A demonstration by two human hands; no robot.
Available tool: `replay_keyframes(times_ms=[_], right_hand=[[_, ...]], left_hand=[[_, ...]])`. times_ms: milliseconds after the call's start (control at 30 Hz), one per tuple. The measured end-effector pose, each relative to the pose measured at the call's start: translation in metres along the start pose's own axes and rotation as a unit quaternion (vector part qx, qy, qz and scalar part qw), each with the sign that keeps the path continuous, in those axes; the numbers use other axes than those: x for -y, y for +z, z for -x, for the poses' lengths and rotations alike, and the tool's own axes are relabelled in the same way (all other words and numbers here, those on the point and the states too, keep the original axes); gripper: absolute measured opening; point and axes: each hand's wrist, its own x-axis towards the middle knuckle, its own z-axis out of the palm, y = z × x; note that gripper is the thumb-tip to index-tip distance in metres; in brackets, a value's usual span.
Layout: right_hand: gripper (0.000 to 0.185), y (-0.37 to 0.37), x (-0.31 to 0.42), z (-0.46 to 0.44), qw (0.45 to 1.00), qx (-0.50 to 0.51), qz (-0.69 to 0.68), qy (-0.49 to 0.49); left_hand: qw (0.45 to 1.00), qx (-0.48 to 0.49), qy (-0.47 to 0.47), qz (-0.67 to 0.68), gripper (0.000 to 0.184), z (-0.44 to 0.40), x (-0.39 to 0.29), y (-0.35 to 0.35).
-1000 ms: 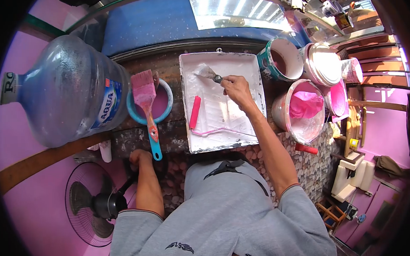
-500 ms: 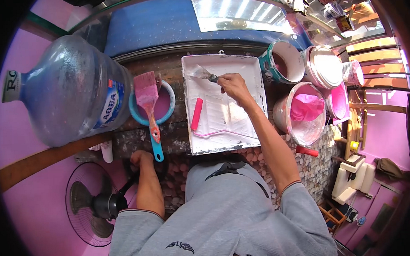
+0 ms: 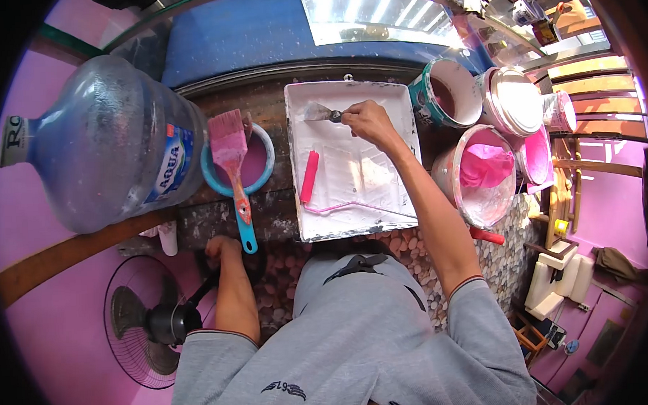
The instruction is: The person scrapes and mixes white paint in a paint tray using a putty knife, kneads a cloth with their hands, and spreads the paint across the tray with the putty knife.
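Head view: a wooden counter point(image 3: 196, 228) beside a pink wall, with painting gear across it.
Right hand point(image 3: 369, 122): above the upper part of the paint tray, its fingers closed around the dark handle of the putty knife.
Putty knife point(image 3: 318, 112): over the upper left of the tray, blade pointing left; whether the blade touches the tray cannot be told.
Left hand point(image 3: 223, 247): low at the counter's front edge, fingers curled in; whether they grip anything cannot be told.
Paint tray point(image 3: 336, 152): coated in whitish paint, on the counter in front of the person.
Paint roller point(image 3: 310, 177): bright pink sleeve in the tray's left half, thin pink wire running right, beneath the right forearm.
Red handle point(image 3: 487, 235): past that forearm, below the mixing bucket.
Paintbrush point(image 3: 228, 139): pink-stained, laid across the blue dipper point(image 3: 267, 165), which holds pinkish liquid.
Water jug point(image 3: 115, 138): large, clear, on its side, left of the dipper.
Mixing bucket point(image 3: 446, 178): right of the tray, bunched pink material point(image 3: 485, 166) inside.
Teal bucket point(image 3: 422, 99): at the tray's upper right, beside a pale lidded bucket point(image 3: 514, 101).
Fan point(image 3: 164, 324): below the counter, left of the left arm.
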Motion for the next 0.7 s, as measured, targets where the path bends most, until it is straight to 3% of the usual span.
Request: replay_keyframes(times_ms=[67, 200, 300, 400, 500, 567, 600, 700], right_hand=[[0.029, -0.011, -0.001, 0.000, 0.999, 0.024, 0.030, 0.020], [0.030, -0.018, 0.013, 0.000, 0.990, 0.008, 0.127, -0.051], [0.031, -0.012, 0.015, -0.013, 0.990, 0.020, 0.121, -0.066], [0.032, -0.026, 0.015, -0.020, 0.990, 0.074, 0.119, 0.015], [0.032, -0.037, 0.010, -0.015, 0.982, 0.034, 0.182, -0.034], [0.031, -0.032, 0.006, -0.006, 0.987, 0.029, 0.150, -0.057], [0.031, -0.029, 0.003, 0.000, 0.990, 0.021, 0.117, -0.080], [0.033, -0.023, -0.014, 0.019, 0.991, 0.009, 0.120, -0.063]], left_hand=[[1.000, 0.001, 0.004, -0.009, 0.020, 0.000, 0.000, -0.001], [1.000, 0.006, 0.012, -0.023, 0.020, 0.000, -0.001, -0.002], [0.999, 0.011, 0.020, -0.049, 0.020, 0.000, -0.001, -0.004], [0.997, 0.024, 0.022, -0.064, 0.020, 0.002, -0.001, -0.006], [0.999, 0.018, 0.025, -0.027, 0.022, 0.030, 0.005, -0.014], [0.982, -0.032, 0.084, -0.164, 0.022, 0.051, 0.009, -0.020], [0.982, -0.033, 0.085, -0.163, 0.022, 0.048, 0.006, -0.021], [0.997, 0.012, -0.054, 0.058, 0.020, 0.001, -0.002, -0.015]])
